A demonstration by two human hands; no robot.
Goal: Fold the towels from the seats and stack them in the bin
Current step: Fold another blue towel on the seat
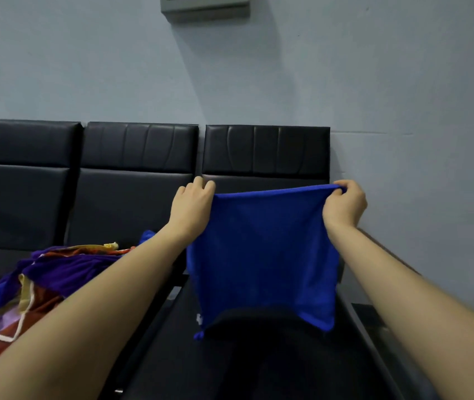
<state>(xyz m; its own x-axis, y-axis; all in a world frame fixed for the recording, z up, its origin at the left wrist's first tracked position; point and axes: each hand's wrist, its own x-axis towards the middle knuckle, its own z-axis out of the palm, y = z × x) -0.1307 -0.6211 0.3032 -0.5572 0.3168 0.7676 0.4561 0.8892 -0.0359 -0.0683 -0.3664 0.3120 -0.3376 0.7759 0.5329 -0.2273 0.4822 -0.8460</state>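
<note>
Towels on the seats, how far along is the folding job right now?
Nothing visibly finished: no bin or folded stack is in view. In hand: the left hand and right hand each pinch a top corner of the blue towel, held up spread over the right seat. Left: folding it, plus the unfolded pile of towels beside it.

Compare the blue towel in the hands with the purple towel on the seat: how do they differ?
The blue towel hangs spread flat, pinched at its top corners by the left hand and right hand; the purple towel lies crumpled in a heap with other cloths, untouched. The blue one is over the right seat, the purple one further left. Neither is folded.
</note>
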